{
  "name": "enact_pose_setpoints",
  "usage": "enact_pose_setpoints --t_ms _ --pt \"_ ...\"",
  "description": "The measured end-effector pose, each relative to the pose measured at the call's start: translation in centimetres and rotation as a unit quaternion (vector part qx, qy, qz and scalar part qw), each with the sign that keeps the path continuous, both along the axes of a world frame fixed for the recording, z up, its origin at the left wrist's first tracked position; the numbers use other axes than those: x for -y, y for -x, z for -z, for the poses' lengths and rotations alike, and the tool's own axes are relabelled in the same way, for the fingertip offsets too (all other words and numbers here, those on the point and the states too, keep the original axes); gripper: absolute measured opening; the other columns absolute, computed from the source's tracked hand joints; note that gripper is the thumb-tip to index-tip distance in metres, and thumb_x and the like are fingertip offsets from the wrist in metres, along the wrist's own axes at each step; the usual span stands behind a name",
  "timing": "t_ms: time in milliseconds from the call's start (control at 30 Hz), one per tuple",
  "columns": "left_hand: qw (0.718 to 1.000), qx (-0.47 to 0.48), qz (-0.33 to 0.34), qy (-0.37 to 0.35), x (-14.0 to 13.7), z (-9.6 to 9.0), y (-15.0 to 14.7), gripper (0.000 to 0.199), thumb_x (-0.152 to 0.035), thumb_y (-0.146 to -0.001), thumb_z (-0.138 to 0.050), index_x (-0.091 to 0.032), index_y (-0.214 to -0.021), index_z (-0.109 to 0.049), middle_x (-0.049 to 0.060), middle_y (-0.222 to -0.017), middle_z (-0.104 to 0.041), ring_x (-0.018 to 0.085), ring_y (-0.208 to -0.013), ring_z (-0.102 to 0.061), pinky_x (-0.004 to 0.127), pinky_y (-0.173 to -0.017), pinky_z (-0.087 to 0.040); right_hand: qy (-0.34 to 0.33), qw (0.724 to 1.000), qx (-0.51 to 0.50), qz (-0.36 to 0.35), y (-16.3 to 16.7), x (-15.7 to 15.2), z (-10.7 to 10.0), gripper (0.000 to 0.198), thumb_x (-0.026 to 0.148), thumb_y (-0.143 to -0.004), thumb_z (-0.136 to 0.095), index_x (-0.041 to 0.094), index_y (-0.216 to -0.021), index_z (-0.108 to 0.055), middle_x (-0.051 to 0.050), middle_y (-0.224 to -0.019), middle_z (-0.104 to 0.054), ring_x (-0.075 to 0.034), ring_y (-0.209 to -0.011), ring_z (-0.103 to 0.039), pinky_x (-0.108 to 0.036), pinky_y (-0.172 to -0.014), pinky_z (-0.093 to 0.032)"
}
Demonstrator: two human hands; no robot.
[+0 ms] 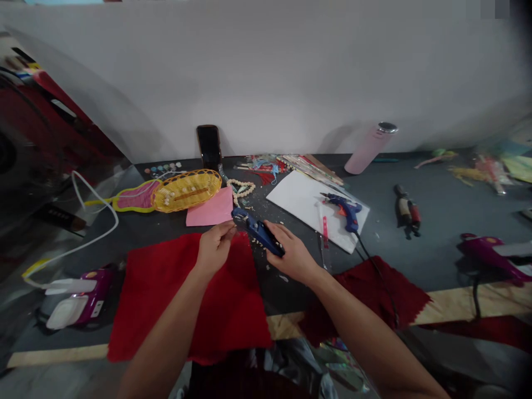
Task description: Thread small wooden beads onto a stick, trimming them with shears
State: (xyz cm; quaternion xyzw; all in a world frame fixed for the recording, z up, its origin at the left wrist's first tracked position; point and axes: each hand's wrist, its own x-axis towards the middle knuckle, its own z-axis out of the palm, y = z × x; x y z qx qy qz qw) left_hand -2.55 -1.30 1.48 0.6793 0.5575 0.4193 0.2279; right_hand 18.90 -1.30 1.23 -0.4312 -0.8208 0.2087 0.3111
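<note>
My right hand (291, 250) is wrapped round a blue plier-like hand tool (262, 234), whose head points up and to the left. Close by that head, my left hand (215, 244) has its thumb and fingers pinched together. Whatever is between them is too small to make out. Below my left hand lies a red cloth (166, 293). A pink sheet (211, 209) and a string of pale beads (243, 189) are just beyond the tool's head. Small pale bits are scattered on the dark table around the tool.
On the left sit a yellow woven basket (187, 192) and a purple-and-white plugged device (85, 296). A blue glue gun (344, 209) rests on a white board (299, 194). Further right are a pink bottle (368, 151) and red-and-black pliers (408, 213). A phone (209, 145) leans against the wall.
</note>
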Motion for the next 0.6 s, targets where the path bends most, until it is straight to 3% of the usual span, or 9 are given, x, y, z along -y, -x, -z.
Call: enact_pose_setpoints --t_ms 233,600 --pt "1.0 0.018 -0.009 0.004 0.39 -0.4 -0.41 0.026 -0.03 -0.084 -0.047 -0.017 -0.101 -0.062 0.004 -0.085 -0.069 0.015 -0.078 -0.063 0.025 -0.073 -0.047 -0.005 1.0 0.012 0.002 0.12 0.15 0.13 0.064 0.017 -0.074 -0.049 0.019 -0.135 -0.033 -0.008 -0.127 -0.05 -0.02 -0.115 -0.048 -0.037 -0.1 -0.04" --pt "0.999 0.033 -0.004 -0.015 0.7 -0.55 -0.73 0.023 -0.028 -0.084 -0.047 -0.018 -0.096 -0.064 0.003 -0.084 -0.07 0.013 -0.072 -0.063 0.024 -0.071 -0.048 -0.002 0.998 0.052 0.026 0.29 0.76 -0.26 0.058 0.024 -0.079 -0.048 0.018 -0.134 -0.033 -0.009 -0.114 -0.058 -0.022 -0.099 -0.058 -0.034 -0.088 -0.047"
